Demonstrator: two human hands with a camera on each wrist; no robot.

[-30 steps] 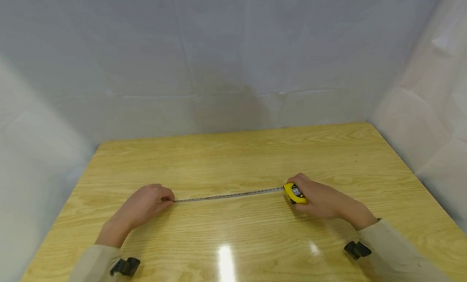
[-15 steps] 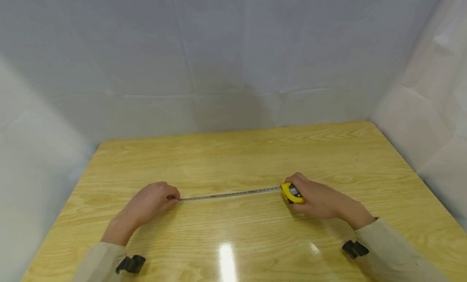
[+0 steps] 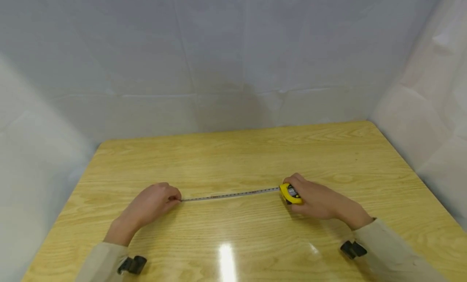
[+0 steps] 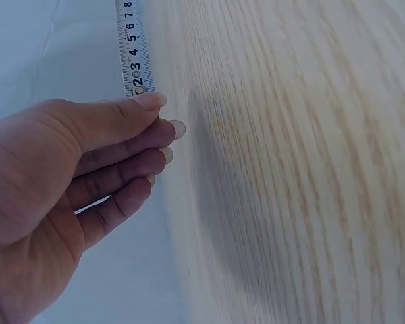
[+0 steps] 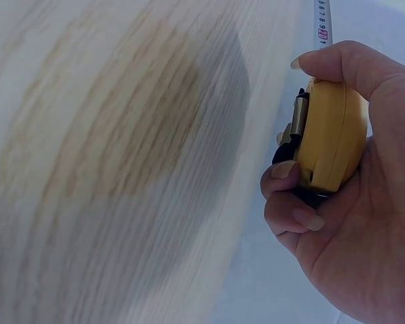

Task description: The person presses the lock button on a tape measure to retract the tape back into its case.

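A yellow tape measure (image 3: 290, 194) is gripped in my right hand (image 3: 316, 199), its black-and-grey face showing. In the right wrist view the thumb lies by the mouth of the yellow case (image 5: 334, 131) and the fingers curl round its clip side. The blade (image 3: 230, 195) stretches leftward above the table to my left hand (image 3: 151, 203). There the thumb and forefinger pinch its end; the left wrist view shows the blade's low numbers (image 4: 131, 50) just past the thumb. The end hook is hidden by the fingertips.
Both hands are over a wood-grain table (image 3: 233, 160). A pale sheet (image 3: 226, 63) stands behind its far edge, with more sheeting (image 3: 434, 99) along the right and left sides. A black device (image 3: 132, 265) sits at the left cuff, another (image 3: 353, 249) at the right.
My left hand has come a little to the right with the blade's end, and my right hand has shifted slightly left. The stretch of blade between them is a bit shorter.
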